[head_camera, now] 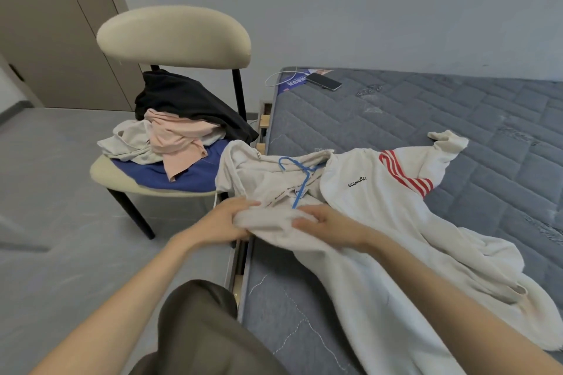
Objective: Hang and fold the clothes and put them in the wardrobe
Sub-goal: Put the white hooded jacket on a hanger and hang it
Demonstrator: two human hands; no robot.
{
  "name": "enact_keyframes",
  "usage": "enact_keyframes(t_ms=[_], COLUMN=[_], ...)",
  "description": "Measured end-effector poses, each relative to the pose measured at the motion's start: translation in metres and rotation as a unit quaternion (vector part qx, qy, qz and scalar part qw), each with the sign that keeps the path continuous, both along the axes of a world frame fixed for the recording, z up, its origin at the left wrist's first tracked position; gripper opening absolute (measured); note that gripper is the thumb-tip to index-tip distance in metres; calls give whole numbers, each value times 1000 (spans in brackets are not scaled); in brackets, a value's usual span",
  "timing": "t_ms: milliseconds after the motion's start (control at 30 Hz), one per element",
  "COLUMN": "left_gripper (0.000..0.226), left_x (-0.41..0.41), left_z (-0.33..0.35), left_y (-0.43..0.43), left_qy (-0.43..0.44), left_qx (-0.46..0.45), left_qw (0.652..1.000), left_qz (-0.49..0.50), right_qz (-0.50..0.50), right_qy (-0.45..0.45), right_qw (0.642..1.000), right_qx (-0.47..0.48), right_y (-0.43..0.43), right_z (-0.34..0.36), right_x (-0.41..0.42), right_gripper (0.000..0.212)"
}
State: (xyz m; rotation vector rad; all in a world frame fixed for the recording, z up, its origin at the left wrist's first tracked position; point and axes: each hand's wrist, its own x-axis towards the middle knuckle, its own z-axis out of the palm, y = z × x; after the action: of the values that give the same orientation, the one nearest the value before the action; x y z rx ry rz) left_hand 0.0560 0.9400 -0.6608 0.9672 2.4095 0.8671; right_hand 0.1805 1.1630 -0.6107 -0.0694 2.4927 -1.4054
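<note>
- Two hands are engaged on one garment: a white hoodie [380,210] is spread across the bed [426,113], with its hood end toward the chair [173,33] and its hem trailing to the lower right.
- Left hand [227,221]: fingers are curled round a bunched fold of the near shoulder or sleeve, at the bed's edge.
- Right hand [327,227]: placed just beside the left, fingers curled over the same fold; the thumb is hidden.
- A blue hanger [301,187] is seen in the neck opening, hook lying on the hood and one arm running down toward the hands (whether the far arm is seated in the far shoulder cannot be told).
- Step judged: the near shoulder is being worked over the hanger's near arm.
- The fold should be opened and drawn over the arm's tip rather than dragged, so the neck is not stretched.
- The hanger is best steadied by one hand while cloth is eased by the other.
- The hood and drawstring should be freed from the hook before lifting.
- Both shoulder seams should be checked as level, or a slide off the wire is likely.
- A pile of clothes [173,131] is left on the chair for later.
</note>
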Motion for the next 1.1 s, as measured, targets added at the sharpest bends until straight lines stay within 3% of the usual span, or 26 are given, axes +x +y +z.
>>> enact_keyframes(t_ms=[167,233,333,433,567,667,767,833,933,1000,1033,1100], left_gripper=[16,29,25,3,34,38,24,23,19,26,31,34], left_x=[-18,-24,-33,-40,-37,-25,-16,-11,-3,4,7,9], left_z=[48,52,40,27,14,0,-22,-38,-60,-67,-69,-69], left_y=[19,33,53,74,110,116,99,83,64,62,63,67], left_qy=[-107,-110,3,71,175,171,83,13,-102,-240,-296,-342], left_qx=[61,70,32,35,56,93,102,45,-57,-9,34,96], left_qw=[992,991,998,995,975,963,967,973,964,934,914,891], left_qz=[30,17,47,58,125,188,219,227,238,266,275,282], right_qz=[-118,-161,-195,-242,-372,-392,-356,-318,-186,-81,-33,24], right_qy=[54,61,55,68,95,23,-21,37,113,65,23,-14], right_qw=[991,982,970,954,888,851,837,837,882,926,929,903], right_qx=[38,80,134,164,252,348,414,443,419,364,367,428], right_y=[27,36,45,54,78,96,94,82,53,25,11,-12], right_z=[15,10,-2,-13,-25,-39,-51,-53,-52,-57,-62,-75], right_x=[-19,-26,-32,-38,-42,-44,-42,-42,-42,-34,-30,-20], right_gripper=[15,15,26,19,24,32,42,42,24,33,46,63])
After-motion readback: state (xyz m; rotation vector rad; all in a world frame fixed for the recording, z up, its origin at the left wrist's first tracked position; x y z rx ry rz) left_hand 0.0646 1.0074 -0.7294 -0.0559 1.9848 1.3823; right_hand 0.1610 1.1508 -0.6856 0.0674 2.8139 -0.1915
